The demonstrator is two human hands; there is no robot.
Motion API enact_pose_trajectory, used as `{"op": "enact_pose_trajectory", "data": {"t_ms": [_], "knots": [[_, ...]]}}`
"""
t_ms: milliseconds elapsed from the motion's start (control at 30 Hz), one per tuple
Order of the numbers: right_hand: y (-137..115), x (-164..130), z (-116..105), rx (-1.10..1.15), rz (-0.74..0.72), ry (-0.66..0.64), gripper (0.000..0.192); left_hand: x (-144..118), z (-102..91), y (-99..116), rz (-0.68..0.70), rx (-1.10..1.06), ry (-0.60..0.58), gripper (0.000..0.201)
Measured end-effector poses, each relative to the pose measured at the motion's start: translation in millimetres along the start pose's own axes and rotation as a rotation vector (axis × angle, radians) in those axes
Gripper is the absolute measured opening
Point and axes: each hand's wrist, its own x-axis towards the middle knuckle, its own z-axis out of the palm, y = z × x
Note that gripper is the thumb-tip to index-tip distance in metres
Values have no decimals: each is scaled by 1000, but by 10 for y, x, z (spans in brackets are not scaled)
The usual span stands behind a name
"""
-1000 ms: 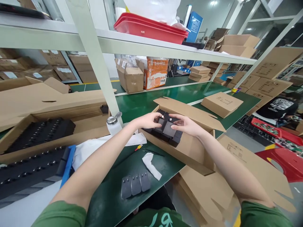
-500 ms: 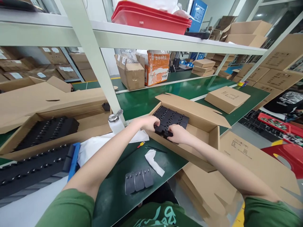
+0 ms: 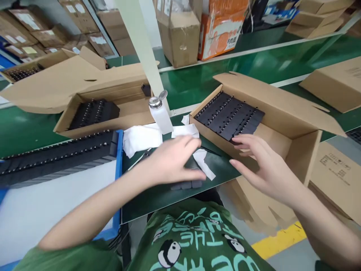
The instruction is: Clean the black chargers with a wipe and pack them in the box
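My left hand (image 3: pixel 173 160) lies palm down over a few small black flat parts (image 3: pixel 187 184) at the near edge of the green bench (image 3: pixel 158 194), fingers spread and touching them. My right hand (image 3: pixel 263 165) hovers open beside them, just in front of an open cardboard box (image 3: pixel 293 139). Rows of the same black parts (image 3: pixel 229 116) fill the far end of that box. A crumpled white wipe (image 3: pixel 204 162) lies between my hands.
A white dispenser bottle with a metal cap (image 3: pixel 159 113) stands by the shelf post. White cloth (image 3: pixel 139 137) lies left of it. Another open carton with black parts (image 3: pixel 94 113) and a long black tray (image 3: pixel 56 154) sit at left. Closed cartons stand behind and right.
Both hands left the black parts in the box and came back toward me. The left hand now covers the loose parts on the bench; the view tilted downward.
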Motion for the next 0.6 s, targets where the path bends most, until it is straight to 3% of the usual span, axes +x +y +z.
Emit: {"op": "enact_pose_trajectory", "data": {"t_ms": [67, 133, 200, 267, 433, 500, 600], "knots": [[-97, -219, 65, 103, 11, 42, 45, -347, 325, 47, -83, -18, -67, 85], [-137, -334, 203, 222, 83, 66, 44, -515, 656, 70, -169, -58, -50, 89], [-125, -350, 379, 298, 163, 116, 40, -524, 905, 70, -224, -102, -11, 84], [-82, -293, 575, 268, 187, 151, 32, -450, 1035, 51, -260, -164, 37, 74], [54, -75, 1098, 159, -31, 23, 30, -437, 997, -49, -325, -375, 204, 50], [106, -28, 1240, 168, -99, 12, 30, -578, 917, -88, -439, -611, 388, 54], [133, 11, 1285, 188, -92, 136, 32, -835, 790, -107, -666, -1239, 770, 55]]}}
